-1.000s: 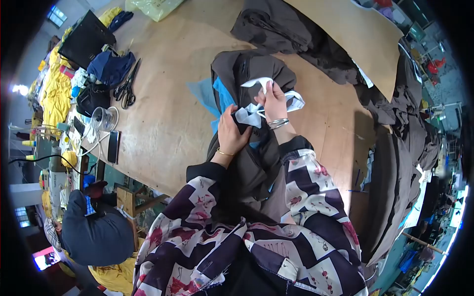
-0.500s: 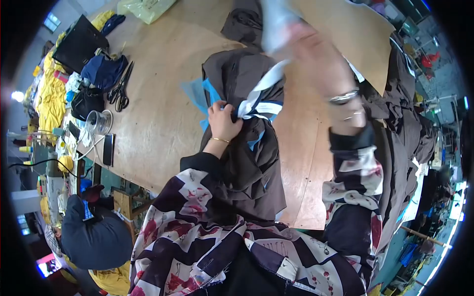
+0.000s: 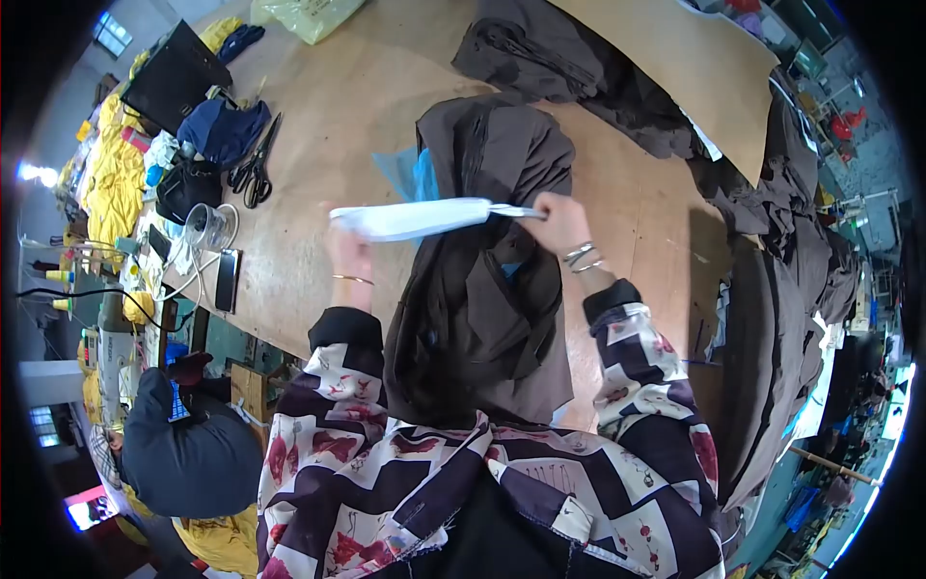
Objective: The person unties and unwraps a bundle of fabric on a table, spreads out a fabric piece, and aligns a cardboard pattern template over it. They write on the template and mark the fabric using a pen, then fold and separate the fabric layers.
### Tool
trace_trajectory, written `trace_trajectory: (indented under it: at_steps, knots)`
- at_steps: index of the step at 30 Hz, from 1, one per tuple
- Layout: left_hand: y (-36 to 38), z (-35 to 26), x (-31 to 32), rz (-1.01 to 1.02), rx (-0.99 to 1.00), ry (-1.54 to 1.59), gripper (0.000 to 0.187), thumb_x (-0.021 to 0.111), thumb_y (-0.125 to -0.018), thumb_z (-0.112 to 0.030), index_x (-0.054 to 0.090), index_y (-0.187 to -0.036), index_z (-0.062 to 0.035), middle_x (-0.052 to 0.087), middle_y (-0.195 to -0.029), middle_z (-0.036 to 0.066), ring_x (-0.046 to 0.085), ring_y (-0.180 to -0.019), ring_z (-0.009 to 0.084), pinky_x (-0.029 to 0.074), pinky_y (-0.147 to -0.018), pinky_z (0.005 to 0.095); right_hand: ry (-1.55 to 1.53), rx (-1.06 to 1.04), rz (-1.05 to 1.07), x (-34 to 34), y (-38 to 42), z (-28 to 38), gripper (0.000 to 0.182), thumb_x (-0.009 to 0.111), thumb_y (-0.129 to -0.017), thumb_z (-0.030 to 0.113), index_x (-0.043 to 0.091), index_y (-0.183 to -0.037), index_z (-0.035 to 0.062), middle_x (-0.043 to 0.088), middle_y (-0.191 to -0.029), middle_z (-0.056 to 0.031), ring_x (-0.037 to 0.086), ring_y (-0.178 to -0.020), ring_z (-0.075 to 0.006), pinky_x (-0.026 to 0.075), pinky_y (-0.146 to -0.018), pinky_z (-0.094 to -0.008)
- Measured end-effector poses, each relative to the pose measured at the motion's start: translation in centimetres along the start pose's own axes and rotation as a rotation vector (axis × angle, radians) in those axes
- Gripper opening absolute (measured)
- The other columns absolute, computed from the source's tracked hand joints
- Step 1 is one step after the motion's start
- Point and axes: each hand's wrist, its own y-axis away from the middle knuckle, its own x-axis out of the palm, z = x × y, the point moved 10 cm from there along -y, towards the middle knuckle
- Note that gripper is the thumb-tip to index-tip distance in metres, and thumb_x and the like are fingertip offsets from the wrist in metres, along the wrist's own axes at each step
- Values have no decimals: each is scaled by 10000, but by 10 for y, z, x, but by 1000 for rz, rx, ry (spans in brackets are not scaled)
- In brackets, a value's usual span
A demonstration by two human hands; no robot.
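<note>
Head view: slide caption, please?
Both hands hold a white strip between them above bunched dark brown cloth on a wooden table.

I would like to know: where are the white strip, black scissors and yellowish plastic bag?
White strip (image 3: pixel 415 220), head view: middle of its length.
Black scissors (image 3: pixel 258 159), head view: near the pivot.
Yellowish plastic bag (image 3: pixel 309 15), head view: its middle.

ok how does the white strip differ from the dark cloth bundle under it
The white strip is pale, while the dark cloth bundle is brownish grey. The white strip is narrow; the dark cloth bundle is much larger and bulkier. The white strip is held out between the left hand and right hand; the dark cloth bundle lies rumpled on the table. Both look like fabric.
</note>
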Motion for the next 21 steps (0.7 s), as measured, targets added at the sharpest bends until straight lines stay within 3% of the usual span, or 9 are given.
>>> trace_trajectory:
  at_steps: [1,3,5,9,11,13,16,18,21]
  knots:
    - [-12,36,-35,-68,-266,371,185,483,-851,-177,493,-680,-105,457,-637,18,512,-655,162,453,-751,381,8,-13,-69,-16,5,-10,334,759,-665,309,553,-607,53,562,-590,-124,571,-563,-309,449,-521,-365]
    - [-27,71,-86,-275,-399,320,248,451,-869,-275,467,-664,-135,439,-594,21,468,-584,171,443,-740,442,8,-12,-89,-25,18,-38,335,761,-660,275,525,-598,46,552,-581,-124,560,-544,-303,442,-513,-354]
    - [-4,95,-114,-670,-542,555,167,466,-856,-281,548,-883,-137,539,-752,25,509,-688,171,439,-736,440,190,39,-58,-18,31,-68,323,755,-659,219,495,-591,40,534,-558,-120,553,-527,-294,438,-508,-347]
    - [-1,35,-11,-136,-69,-127,207,542,-887,-295,585,-810,-108,570,-745,6,500,-679,92,404,-618,267,22,131,-13,-10,44,-59,270,737,-665,159,494,-643,44,548,-608,-109,558,-543,-279,444,-526,-335]
    - [35,-12,65,-16,104,-413,205,575,-882,-257,593,-752,-100,564,-702,-7,487,-646,73,383,-576,233,-205,-94,-271,-44,39,17,230,727,-667,100,527,-771,55,568,-680,-101,599,-611,-269,464,-566,-333]
    - [98,-71,166,489,484,-693,213,611,-849,-138,571,-656,-58,531,-636,-26,475,-611,58,359,-540,215,-243,-248,-246,-57,36,68,365,744,-655,81,512,-938,75,591,-756,-109,631,-690,-273,478,-600,-336]
    - [117,-130,175,369,739,-625,264,474,-957,-234,619,-824,-58,595,-730,-9,516,-610,89,411,-558,251,-287,-219,-77,-52,28,89,469,744,-674,85,480,-1061,97,600,-727,-104,631,-665,-291,484,-588,-350]
    - [62,-136,94,-199,427,-106,306,447,-971,-257,578,-744,-99,502,-596,-34,448,-514,83,376,-495,257,-189,-175,-112,-55,26,67,453,730,-690,81,482,-1068,97,595,-694,-102,626,-640,-295,481,-570,-355]
    - [-10,-102,-20,-112,146,231,324,439,-963,-243,474,-652,-157,348,-536,-62,331,-441,76,320,-424,280,-138,-121,-144,-45,32,25,353,713,-750,132,498,-1026,87,582,-609,-116,606,-576,-312,466,-525,-370]
